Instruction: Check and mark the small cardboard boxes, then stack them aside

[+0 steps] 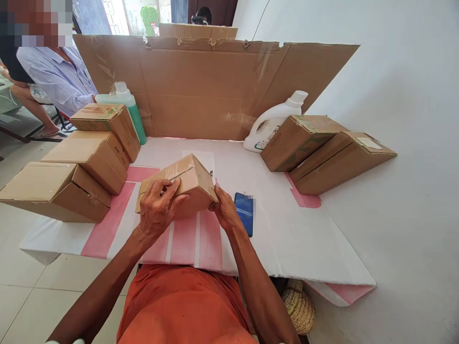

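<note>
A closed brown cardboard box [190,191] is held tilted over the middle of the table, clear tape shining on its top near the seam. My left hand [157,204] lies on the box's near left side, fingers bent against the top by the seam and thumb along the front face. Whether it also pinches a bit of tape cannot be made out. At the lower right corner, my right hand [226,209] is closed around the box, its thumb up on the end face. A dark blue phone [244,215] lies just right of that hand.
Several cardboard boxes [91,165] stand on the left. More boxes [304,141] lean at the right near a white jug [267,126]. Behind are a green bottle [136,117] and an upright cardboard panel [201,91]. A person in a light shirt [59,76] sits beyond, left.
</note>
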Available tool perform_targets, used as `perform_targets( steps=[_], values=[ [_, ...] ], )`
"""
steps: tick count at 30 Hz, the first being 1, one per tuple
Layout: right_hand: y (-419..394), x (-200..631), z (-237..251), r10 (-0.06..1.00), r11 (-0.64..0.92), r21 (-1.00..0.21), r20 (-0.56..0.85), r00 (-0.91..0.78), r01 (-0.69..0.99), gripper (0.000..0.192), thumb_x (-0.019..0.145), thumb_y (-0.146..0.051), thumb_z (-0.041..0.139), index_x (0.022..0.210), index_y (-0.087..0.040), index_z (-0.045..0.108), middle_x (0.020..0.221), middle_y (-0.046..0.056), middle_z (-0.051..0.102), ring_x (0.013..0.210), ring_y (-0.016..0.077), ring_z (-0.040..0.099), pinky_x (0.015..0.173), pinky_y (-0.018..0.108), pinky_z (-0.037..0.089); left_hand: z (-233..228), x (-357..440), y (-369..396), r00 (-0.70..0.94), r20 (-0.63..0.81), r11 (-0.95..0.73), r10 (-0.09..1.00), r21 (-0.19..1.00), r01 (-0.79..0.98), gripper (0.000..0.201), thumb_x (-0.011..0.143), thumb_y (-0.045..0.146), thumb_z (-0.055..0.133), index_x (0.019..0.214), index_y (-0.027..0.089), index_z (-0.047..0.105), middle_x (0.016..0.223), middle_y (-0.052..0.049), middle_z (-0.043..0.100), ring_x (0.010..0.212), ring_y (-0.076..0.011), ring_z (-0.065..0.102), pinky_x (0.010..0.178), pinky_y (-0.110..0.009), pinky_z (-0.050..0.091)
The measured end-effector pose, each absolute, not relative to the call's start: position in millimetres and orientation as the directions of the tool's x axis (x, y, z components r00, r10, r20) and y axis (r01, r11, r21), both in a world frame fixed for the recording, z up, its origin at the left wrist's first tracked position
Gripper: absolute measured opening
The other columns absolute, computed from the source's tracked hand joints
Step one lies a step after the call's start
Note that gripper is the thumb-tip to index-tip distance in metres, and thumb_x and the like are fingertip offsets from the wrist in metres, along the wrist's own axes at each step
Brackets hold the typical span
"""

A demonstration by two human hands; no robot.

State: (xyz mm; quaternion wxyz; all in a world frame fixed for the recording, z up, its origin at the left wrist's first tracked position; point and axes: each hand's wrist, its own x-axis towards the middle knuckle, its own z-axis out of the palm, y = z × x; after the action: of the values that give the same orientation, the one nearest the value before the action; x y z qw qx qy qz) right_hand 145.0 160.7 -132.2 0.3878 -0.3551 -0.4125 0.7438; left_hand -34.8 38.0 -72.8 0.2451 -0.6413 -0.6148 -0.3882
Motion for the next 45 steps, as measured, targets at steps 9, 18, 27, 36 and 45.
perform_targets(
  steps=[9,18,27,36,45],
  values=[
    [179.0,129.5,-125.0,0.868,-0.37,-0.835,-0.156,-0.471,-0.407,0.074,0.077,-0.096,0.056,0.099,-0.027,0.073,0.1,0.007,0.075,0.092,0.0268,0.064,0.067,0.034,0.049,-73.6,-22.7,56.9,-0.109,0.755,-0.145,0.647,0.262,0.954,0.04,0.1,0.039,0.067,0.136,0.02,0.07,0.11,-0.012,0.069,0.101,-0.0244,0.069,0.091,-0.036,0.057],
    [164.9,136.7,-77.1,0.897,0.077,-0.976,0.157,-0.413,-0.205,0.06,0.092,-0.08,0.056,0.112,-0.027,0.077,0.115,0.007,0.07,0.112,0.0265,0.062,0.092,0.039,0.051,-76.5,-53.0,53.6,-0.534,0.322,-0.076,0.782,0.899,0.431,0.065,0.101,0.07,0.049,0.149,0.026,0.05,0.14,-0.014,0.064,0.132,-0.0273,0.061,0.112,-0.046,0.052],
    [137.5,132.1,-86.3,0.854,0.136,-0.989,0.147,-0.498,-0.059,0.079,0.09,-0.069,0.066,0.161,-0.039,0.046,0.163,0.007,0.044,0.148,0.0325,0.045,0.121,0.054,0.041,-86.2,-59.0,45.9,-0.656,0.219,0.091,0.722,0.91,0.404,0.062,0.1,0.077,0.04,0.114,0.022,0.066,0.116,-0.012,0.074,0.114,-0.0283,0.067,0.104,-0.047,0.054],
    [113.2,126.8,-108.0,0.95,-0.027,-0.999,-0.011,-0.313,-0.046,0.098,0.08,-0.068,0.072,0.162,-0.027,0.039,0.16,0.017,0.046,0.142,0.0358,0.051,0.116,0.058,0.045,-83.1,-44.3,60.1,-0.636,0.393,0.082,0.664,0.807,0.585,0.081,0.096,0.065,0.062,0.16,0.02,0.041,0.152,-0.021,0.054,0.139,-0.0329,0.055,0.116,-0.053,0.046],
    [96.0,143.4,-103.9,0.93,0.087,-0.994,0.103,-0.352,-0.06,0.089,0.082,-0.056,0.077,0.159,-0.032,0.04,0.161,0.013,0.046,0.14,0.0344,0.053,0.112,0.055,0.05,-43.8,-9.3,75.7,-0.606,0.443,0.216,0.66,0.661,0.718,0.045,0.078,0.052,0.085,0.105,0.021,0.068,0.121,-0.012,0.063,0.121,-0.0349,0.058,0.109,-0.056,0.047]
  ],
)
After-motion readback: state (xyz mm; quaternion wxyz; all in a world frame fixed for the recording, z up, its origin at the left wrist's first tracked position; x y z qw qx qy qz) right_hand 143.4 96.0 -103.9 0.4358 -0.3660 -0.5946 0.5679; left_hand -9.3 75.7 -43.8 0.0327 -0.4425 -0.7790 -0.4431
